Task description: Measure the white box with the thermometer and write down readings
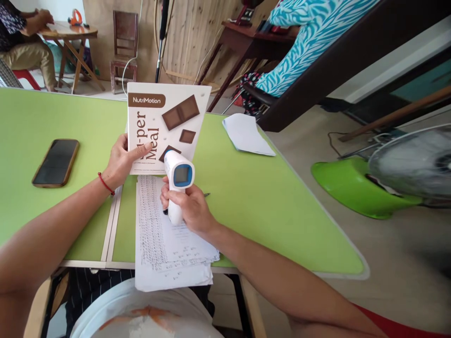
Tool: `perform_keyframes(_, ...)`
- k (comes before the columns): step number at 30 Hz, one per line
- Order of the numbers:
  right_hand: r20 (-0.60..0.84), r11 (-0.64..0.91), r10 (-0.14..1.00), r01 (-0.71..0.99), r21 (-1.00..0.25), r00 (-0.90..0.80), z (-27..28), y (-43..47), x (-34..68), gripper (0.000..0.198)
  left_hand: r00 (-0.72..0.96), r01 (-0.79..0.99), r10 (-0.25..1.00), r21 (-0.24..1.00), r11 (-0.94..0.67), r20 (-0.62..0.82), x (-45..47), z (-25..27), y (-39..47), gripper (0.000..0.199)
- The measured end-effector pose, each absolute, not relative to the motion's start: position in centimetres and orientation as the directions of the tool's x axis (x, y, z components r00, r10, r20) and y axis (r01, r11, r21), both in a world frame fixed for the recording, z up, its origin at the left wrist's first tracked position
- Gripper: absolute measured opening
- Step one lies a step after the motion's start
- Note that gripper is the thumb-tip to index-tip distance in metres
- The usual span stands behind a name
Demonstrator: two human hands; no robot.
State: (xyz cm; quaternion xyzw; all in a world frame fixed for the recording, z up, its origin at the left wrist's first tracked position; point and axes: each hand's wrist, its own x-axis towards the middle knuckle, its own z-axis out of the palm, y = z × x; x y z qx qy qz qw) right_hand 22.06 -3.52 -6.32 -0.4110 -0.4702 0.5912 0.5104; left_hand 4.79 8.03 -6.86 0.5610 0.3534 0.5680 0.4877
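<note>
My left hand (123, 157) grips the lower left side of a white NutriMotion box (179, 105) printed with brown chocolate pieces. The box stands tilted up above the table, its front facing me. In my right hand (193, 206) is a white infrared thermometer (175, 206) with a blue-framed screen, my fingers wrapped around its handle. Its head overlaps the box's lower right part; whether the two touch I cannot tell. Beneath lies a stack of handwritten papers (151, 244), reaching past the table's near edge. A dark pen (207, 194) is mostly hidden behind my right hand.
The green folding table (275, 206) has a seam left of the papers. A phone (56, 162) lies at left, folded white paper (246, 134) at far right. Beyond the right edge is a green-based fan (355, 188). Two other people sit farther back.
</note>
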Motion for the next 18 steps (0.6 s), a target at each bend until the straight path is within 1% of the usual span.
perform_keyframes(3,-0.014,-0.06,0.987,-0.281,-0.958,-0.162,-5.9,-3.7,21.8,0.024,0.146,-0.145,0.936,0.943,-0.299,0.32,4.9,-6.9,7.9,0.058)
perform_keyframes(5,-0.027,-0.078,0.984,-0.295,-0.952,-0.175,-5.7,-3.8,21.7,0.025,0.164,-0.144,0.932,0.943,-0.3,0.322,4.9,-6.9,7.8,0.058)
perform_keyframes(8,-0.041,-0.086,0.985,-0.269,-0.959,-0.169,-5.6,-3.9,21.8,0.024,0.163,-0.142,0.938,0.948,-0.285,0.306,4.9,-6.9,7.9,0.058)
perform_keyframes(14,-0.012,-0.049,0.987,-0.234,-0.971,-0.159,-6.3,-4.1,22.1,0.022,0.108,-0.14,0.951,0.952,-0.272,0.288,5.0,-7.1,8.1,0.061)
perform_keyframes(16,-0.009,-0.044,0.987,-0.212,-0.976,-0.163,-6.7,-4.1,22.2,0.021,0.116,-0.135,0.947,0.949,-0.285,0.301,4.9,-7.1,8.1,0.061)
perform_keyframes(18,-0.009,-0.043,0.986,-0.203,-0.978,-0.165,-6.9,-4.1,22.4,0.02,0.17,-0.105,0.935,0.949,-0.296,0.31,4.8,-7.0,8.0,0.06)
